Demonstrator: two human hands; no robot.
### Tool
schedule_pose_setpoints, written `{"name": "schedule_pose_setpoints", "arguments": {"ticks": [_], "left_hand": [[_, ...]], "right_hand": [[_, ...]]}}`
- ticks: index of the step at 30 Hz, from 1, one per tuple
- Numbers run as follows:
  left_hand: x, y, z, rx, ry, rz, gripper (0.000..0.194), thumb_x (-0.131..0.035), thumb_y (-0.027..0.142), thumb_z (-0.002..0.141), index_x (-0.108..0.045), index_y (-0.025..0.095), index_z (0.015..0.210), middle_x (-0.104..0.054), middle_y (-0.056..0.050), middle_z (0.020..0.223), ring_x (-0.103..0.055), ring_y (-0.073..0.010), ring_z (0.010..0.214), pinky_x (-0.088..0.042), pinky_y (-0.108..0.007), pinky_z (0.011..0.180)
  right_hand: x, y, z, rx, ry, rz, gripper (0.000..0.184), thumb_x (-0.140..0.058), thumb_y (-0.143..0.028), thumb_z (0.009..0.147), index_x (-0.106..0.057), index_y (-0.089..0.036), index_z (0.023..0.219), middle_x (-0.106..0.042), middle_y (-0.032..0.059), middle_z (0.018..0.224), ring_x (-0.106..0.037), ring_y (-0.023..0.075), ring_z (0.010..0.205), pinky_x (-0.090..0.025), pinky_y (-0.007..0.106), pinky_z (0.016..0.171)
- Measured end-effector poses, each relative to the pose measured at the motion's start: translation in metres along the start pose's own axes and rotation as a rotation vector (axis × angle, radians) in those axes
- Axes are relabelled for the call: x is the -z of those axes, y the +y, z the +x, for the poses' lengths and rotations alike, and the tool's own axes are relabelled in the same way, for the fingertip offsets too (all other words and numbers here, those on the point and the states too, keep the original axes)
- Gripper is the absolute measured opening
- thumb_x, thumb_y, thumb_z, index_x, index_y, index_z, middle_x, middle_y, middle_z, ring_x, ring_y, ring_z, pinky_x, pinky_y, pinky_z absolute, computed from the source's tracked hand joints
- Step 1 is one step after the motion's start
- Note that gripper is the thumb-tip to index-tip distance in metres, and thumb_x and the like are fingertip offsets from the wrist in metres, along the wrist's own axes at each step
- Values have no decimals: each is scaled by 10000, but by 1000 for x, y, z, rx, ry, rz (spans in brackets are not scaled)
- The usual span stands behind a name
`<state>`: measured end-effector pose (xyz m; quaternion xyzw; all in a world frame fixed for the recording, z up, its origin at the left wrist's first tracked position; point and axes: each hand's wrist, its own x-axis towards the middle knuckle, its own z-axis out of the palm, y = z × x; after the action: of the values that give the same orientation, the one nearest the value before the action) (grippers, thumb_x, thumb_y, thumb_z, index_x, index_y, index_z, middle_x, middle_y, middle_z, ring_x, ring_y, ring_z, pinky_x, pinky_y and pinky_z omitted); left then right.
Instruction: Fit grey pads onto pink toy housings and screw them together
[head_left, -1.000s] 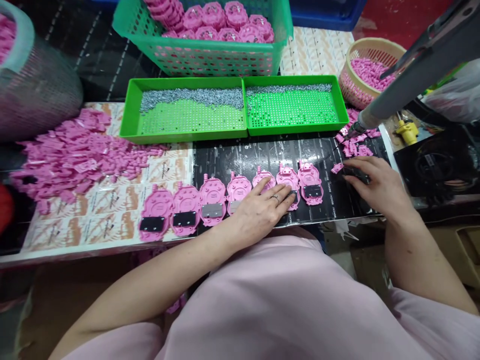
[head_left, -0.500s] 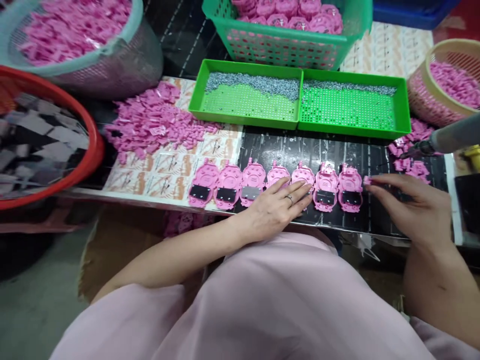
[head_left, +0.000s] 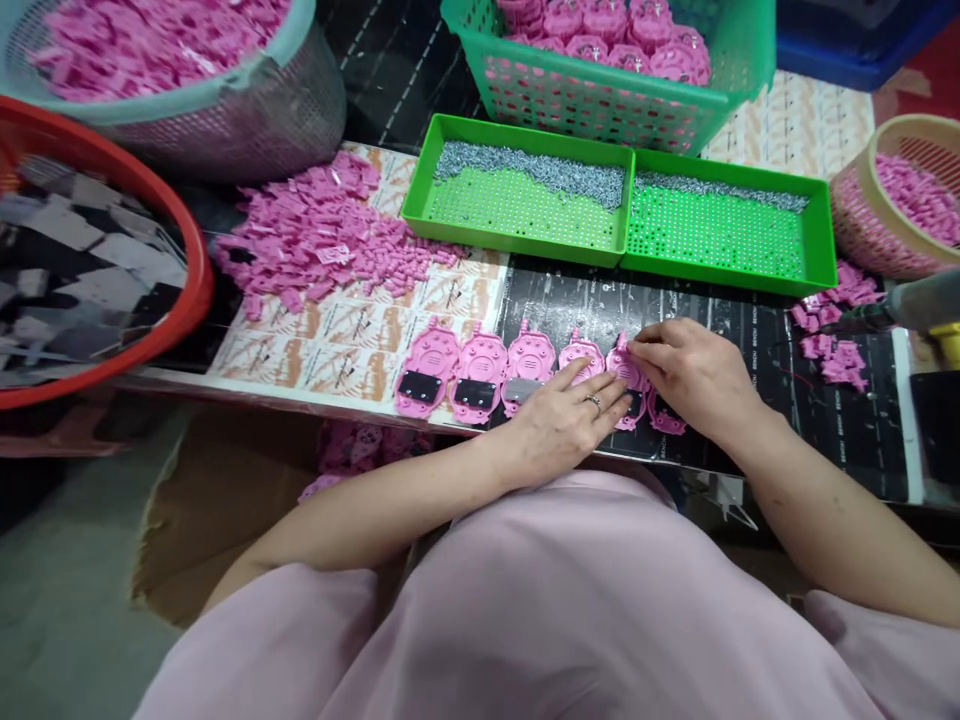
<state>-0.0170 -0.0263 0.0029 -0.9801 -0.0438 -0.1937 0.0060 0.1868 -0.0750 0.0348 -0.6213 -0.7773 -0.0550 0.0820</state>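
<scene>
Pink plastic casings [head_left: 436, 352], several with black or grey plates, lie in a row along the table's front edge. My left hand [head_left: 562, 420] is laid flat across the middle of the row, fingers stretched out, palm partly covering the casings. My right hand [head_left: 686, 375] pinches at the top of a pink casing [head_left: 627, 375] just beyond my left fingertips. The small pink plastic piece in that pinch is mostly hidden by the fingers. Under the right hand, the casings at the row's right end [head_left: 666, 418] are largely covered.
Green trays [head_left: 517, 240] of small screws stand behind the row. Loose pink pieces [head_left: 315, 235] are heaped left, more [head_left: 832, 360] right, near a power screwdriver [head_left: 900, 305]. Around them stand a red basket [head_left: 199, 270], a pale blue basket [head_left: 292, 110], a teal basket [head_left: 570, 100] and a cream basket [head_left: 862, 195].
My right hand has moved left, carrying the small pink piece from beside the row's right end to the top of a casing. My left hand stays flat on the row. The view has shifted slightly.
</scene>
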Motion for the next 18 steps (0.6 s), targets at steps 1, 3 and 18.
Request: {"name": "schedule_pose_setpoints", "arguments": {"ticks": [1, 3, 18], "left_hand": [[1, 0, 0, 0, 2, 1, 315, -419, 135, 976, -609, 100, 1224, -633, -113, 1287, -589, -214, 1208, -433, -451, 1070], [2, 0, 1, -1, -2, -2, 326, -399, 130, 981, -608, 95, 1228, -638, -114, 1278, -590, -215, 1207, -438, -445, 1063], [5, -1, 4, 8, -4, -12, 324, -393, 145, 980, -632, 103, 1194, -653, -118, 1255, -609, -210, 1176, -444, -452, 1050]], "right_hand": [[3, -2, 0, 21, -14, -48, 182, -543, -195, 908, -725, -187, 919, -708, 77, 953, -579, 201, 812, -389, 333, 635], [7, -7, -1, 59, -28, -135, 164, -563, -155, 883, -711, -172, 952, -699, 87, 973, -551, 224, 844, -355, 353, 643], [-7, 4, -10, 88, 124, -64, 146, -594, -167, 877, -706, -191, 968, -722, 39, 970, -566, 189, 837, -386, 324, 682]]}}
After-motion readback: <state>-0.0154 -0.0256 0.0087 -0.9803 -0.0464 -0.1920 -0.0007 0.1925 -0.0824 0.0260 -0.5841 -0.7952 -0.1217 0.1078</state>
